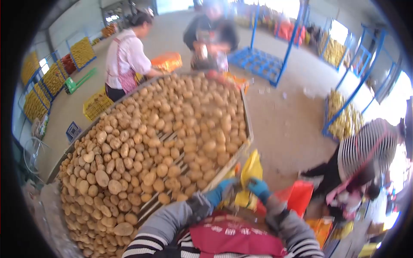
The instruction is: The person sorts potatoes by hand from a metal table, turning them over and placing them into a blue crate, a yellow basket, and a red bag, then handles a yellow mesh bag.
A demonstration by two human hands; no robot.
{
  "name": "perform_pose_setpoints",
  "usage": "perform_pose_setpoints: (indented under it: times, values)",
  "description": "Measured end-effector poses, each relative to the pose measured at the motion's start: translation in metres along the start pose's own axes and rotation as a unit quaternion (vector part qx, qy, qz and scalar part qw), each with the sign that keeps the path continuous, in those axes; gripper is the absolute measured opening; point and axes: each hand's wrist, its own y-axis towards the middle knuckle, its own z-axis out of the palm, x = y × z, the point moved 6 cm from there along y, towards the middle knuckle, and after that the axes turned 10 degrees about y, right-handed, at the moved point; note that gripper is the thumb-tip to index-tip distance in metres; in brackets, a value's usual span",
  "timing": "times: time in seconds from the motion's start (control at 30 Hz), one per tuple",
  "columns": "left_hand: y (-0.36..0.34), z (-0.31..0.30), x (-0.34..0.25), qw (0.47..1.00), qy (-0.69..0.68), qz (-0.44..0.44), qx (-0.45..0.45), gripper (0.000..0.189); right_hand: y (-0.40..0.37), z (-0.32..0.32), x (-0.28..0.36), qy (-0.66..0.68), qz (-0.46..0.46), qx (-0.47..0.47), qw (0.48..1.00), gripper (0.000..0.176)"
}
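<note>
My left hand (220, 191), in a blue glove, is at the near right edge of the sorting table (244, 150), beside a yellow bag (251, 167). What its fingers do is blurred. My right hand (259, 188), also in a blue glove, is closed at the lower part of the yellow bag, which stands up between the two hands. More yellow material (243, 199) lies just below. Many potatoes (172, 112) cover the slatted table to the left and ahead of my hands.
Two people (129, 56) (211, 34) stand at the table's far end near an orange bag (167, 62). A person in stripes (365, 146) bends at the right. A red bag (300, 198) is beside my right arm. A yellow crate (97, 104) sits left; a blue rack (258, 62) stands beyond.
</note>
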Motion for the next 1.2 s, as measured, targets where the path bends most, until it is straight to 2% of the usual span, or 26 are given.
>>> perform_pose_setpoints:
  times: [0.03, 0.07, 0.1, 0.13, 0.17, 0.23, 0.3, 0.4, 0.43, 0.57, 0.67, 0.7, 0.8, 0.87, 0.93, 0.97, 1.0, 1.07, 1.1, 1.13, 1.17, 1.2]
  values:
    - [-0.053, 0.063, -0.045, 0.998, 0.007, 0.005, -0.067, 0.032, 0.007, 0.003, -0.016, 0.021, -0.070, -0.017, 0.997, 0.045]
    - [-0.045, 0.055, -0.038, 1.000, 0.007, 0.012, -0.014, 0.034, -0.005, -0.002, 0.020, 0.052, 0.025, 0.035, 0.998, 0.041]
    - [-0.060, 0.084, -0.053, 0.998, 0.053, 0.013, -0.033, 0.033, -0.003, 0.006, 0.007, 0.070, 0.059, 0.054, 0.994, 0.035]
    - [-0.037, 0.041, -0.021, 0.995, 0.092, -0.004, -0.041, 0.034, -0.007, 0.008, 0.018, 0.059, -0.009, 0.067, 0.996, 0.029]
    - [-0.023, 0.024, -0.009, 0.993, 0.107, 0.000, -0.040, 0.035, -0.016, 0.015, 0.013, 0.128, 0.019, 0.074, 0.989, 0.028]
    - [-0.021, 0.022, -0.007, 0.994, 0.099, 0.005, -0.049, 0.037, -0.025, 0.012, 0.018, 0.238, 0.055, 0.071, 0.967, 0.025]
    - [-0.037, 0.055, -0.032, 0.997, 0.033, 0.011, -0.066, 0.039, -0.026, 0.006, 0.024, 0.323, 0.092, 0.059, 0.940, 0.024]
    - [-0.036, 0.063, -0.036, 0.999, 0.012, 0.014, -0.032, 0.038, -0.018, 0.008, -0.022, 0.486, 0.180, 0.071, 0.852, 0.020]
    - [-0.035, 0.064, -0.035, 0.999, 0.010, 0.011, -0.041, 0.037, -0.015, 0.008, -0.036, 0.506, 0.162, 0.083, 0.843, 0.019]
    - [-0.030, 0.070, -0.042, 0.996, 0.027, 0.002, -0.080, 0.033, -0.025, -0.010, -0.015, 0.590, 0.116, 0.022, 0.798, 0.019]
    - [-0.030, 0.061, -0.040, 0.989, 0.051, -0.005, -0.139, 0.033, -0.018, -0.029, -0.036, 0.543, 0.078, -0.059, 0.834, 0.017]
    - [-0.030, 0.053, -0.036, 0.985, 0.058, -0.007, -0.164, 0.034, -0.014, -0.033, -0.040, 0.591, 0.084, -0.067, 0.799, 0.017]
    - [-0.033, 0.012, -0.010, 0.963, 0.077, -0.091, -0.240, 0.033, -0.002, -0.050, -0.053, 0.735, 0.082, -0.116, 0.663, 0.015]
    - [-0.035, -0.002, 0.007, 0.933, 0.163, -0.165, -0.276, 0.034, -0.001, -0.061, -0.061, 0.755, 0.127, -0.194, 0.613, 0.014]
    - [-0.036, -0.007, 0.016, 0.926, 0.214, -0.167, -0.262, 0.053, 0.014, -0.060, -0.106, 0.671, 0.073, -0.193, 0.712, 0.014]
    - [-0.035, -0.006, -0.002, 0.820, 0.450, -0.057, -0.350, 0.062, 0.008, -0.063, -0.091, 0.567, 0.075, -0.202, 0.795, 0.016]
    - [-0.036, 0.011, -0.017, 0.643, 0.647, 0.059, -0.404, 0.071, 0.003, -0.062, -0.078, 0.496, 0.087, -0.182, 0.845, 0.017]
    - [-0.047, 0.085, -0.074, 0.556, 0.672, 0.346, -0.346, 0.081, -0.001, -0.057, -0.062, 0.342, 0.110, -0.134, 0.923, 0.019]
    - [-0.041, 0.113, -0.091, 0.517, 0.732, 0.351, -0.271, 0.080, 0.001, -0.049, -0.062, 0.301, 0.017, -0.132, 0.944, 0.019]
    - [-0.036, 0.137, -0.104, 0.472, 0.785, 0.352, -0.192, 0.079, -0.003, -0.042, -0.057, 0.287, 0.100, -0.068, 0.950, 0.018]
    - [-0.031, 0.150, -0.104, 0.423, 0.829, 0.349, -0.111, 0.078, -0.004, -0.033, -0.060, 0.303, 0.101, -0.042, 0.947, 0.019]
    - [-0.017, 0.129, -0.087, 0.477, 0.837, 0.260, -0.069, 0.069, -0.004, -0.024, -0.065, 0.318, 0.100, -0.014, 0.943, 0.020]
